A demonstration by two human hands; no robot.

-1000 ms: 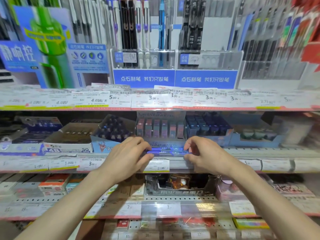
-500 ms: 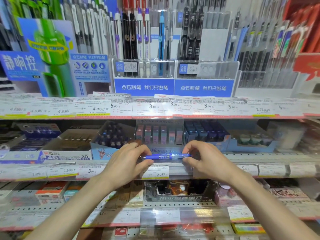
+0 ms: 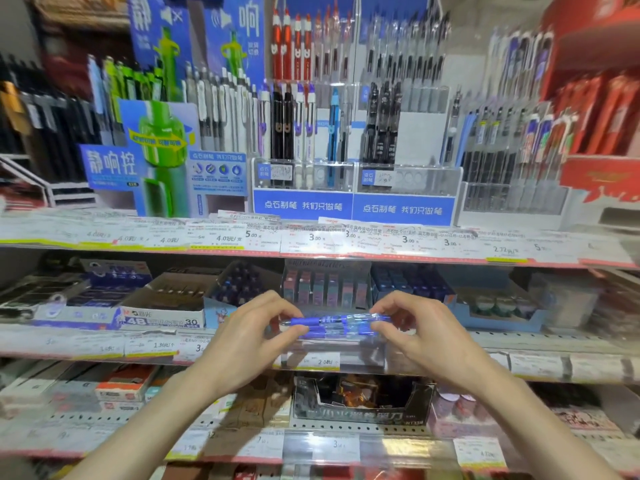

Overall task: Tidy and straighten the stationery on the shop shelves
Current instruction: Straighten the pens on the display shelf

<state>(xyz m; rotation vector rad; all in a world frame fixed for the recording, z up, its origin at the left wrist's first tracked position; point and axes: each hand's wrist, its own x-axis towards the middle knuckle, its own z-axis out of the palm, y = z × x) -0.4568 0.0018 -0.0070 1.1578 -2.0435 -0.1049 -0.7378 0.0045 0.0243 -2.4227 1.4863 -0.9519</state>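
Observation:
A small bundle of blue, clear-barrelled pens (image 3: 337,325) lies level between my two hands, just above the front edge of the middle shelf (image 3: 540,344). My left hand (image 3: 247,339) pinches the bundle's left end with thumb and fingers. My right hand (image 3: 420,336) pinches the right end the same way. Right behind the pens stands an open box of pastel stationery packs (image 3: 323,289). How many pens the bundle holds is blurred.
Blue boxes (image 3: 408,280) and a white "48/30" box (image 3: 162,308) flank the pastel packs. Upright pen racks (image 3: 349,133) fill the top shelf above price labels (image 3: 315,239). A dark display box (image 3: 362,400) sits on the lower shelf under my hands.
Both hands have lifted the blue pens slightly off the shelf's front edge, still gripping the two ends. The camera has tilted up, showing more of the top racks.

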